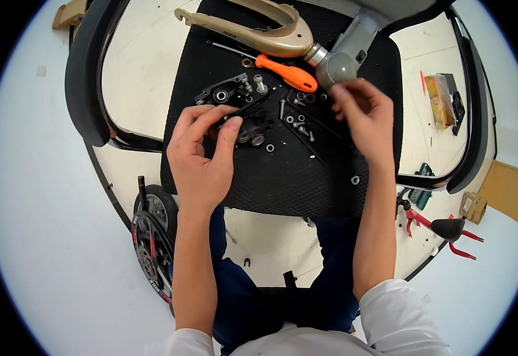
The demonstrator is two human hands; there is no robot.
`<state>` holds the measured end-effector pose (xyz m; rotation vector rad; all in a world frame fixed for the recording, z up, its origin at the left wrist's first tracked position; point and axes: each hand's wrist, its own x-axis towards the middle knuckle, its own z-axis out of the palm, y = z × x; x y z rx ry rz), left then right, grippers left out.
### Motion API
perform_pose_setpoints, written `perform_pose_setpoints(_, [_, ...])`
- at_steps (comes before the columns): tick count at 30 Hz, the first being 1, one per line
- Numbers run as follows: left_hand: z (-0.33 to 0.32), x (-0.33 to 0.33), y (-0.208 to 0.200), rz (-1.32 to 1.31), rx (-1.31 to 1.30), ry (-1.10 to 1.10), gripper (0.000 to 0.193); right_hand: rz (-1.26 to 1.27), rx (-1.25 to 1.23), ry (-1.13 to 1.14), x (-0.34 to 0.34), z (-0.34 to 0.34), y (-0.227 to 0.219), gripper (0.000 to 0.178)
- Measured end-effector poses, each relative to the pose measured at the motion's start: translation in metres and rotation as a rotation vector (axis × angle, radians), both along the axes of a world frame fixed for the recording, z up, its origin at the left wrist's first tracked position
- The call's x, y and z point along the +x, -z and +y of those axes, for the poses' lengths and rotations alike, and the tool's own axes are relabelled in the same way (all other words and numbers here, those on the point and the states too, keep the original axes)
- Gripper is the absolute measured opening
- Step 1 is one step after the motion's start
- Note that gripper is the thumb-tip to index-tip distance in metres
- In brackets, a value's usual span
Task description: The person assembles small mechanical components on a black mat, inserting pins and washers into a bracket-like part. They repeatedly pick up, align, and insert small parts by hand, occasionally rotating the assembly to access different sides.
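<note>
My left hand [202, 157] is closed, its thumb and fingers around a thin black bar [250, 105] over the black seat. Dark small parts lie beneath it, including a black metal bracket [226, 89] with a round bearing. My right hand [363, 121] is pinched beside a grey rounded cap [337, 69]. Whether anything sits between its fingertips is hidden. An orange-handled screwdriver [287, 73] rests between the hands, in front of a beige fork [271, 38]. Black hex keys [304, 146], small bolts [301, 127] and a nut [270, 148] are scattered nearby.
The black mesh chair seat [259, 190] serves as the work surface, flanked by armrests [86, 77]. A loose nut [355, 180] lies near its right edge. On the floor are a bicycle wheel and crank [149, 255], red bike parts [425, 222] and a yellow package [439, 101].
</note>
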<state>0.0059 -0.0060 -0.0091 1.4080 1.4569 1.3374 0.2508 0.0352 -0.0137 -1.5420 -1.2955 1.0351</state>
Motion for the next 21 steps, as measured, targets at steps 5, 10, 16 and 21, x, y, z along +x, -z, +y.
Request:
perform_pose_setpoints(5, [0.004,0.011,-0.006,-0.149,-0.035,-0.012,0.018,-0.446,0.153,-0.204,-0.014,-0.015,-0.001,0.015])
perform_pose_setpoints(10, [0.016,0.024,-0.008,-0.466,-0.170,-0.119,0.023,-0.542,0.290,-0.172,-0.051,-0.015,0.020,0.023])
perform_pose_setpoints(16, [0.033,0.009,0.005,-0.943,-0.064,-0.067,0.024,-0.443,0.160,-0.221,-0.053,-0.009,0.019,0.019])
perform_pose_setpoints(21, [0.041,0.012,0.005,-0.996,-0.115,-0.078,0.028,0.228,-0.010,0.039,-0.020,-0.002,-0.004,0.015])
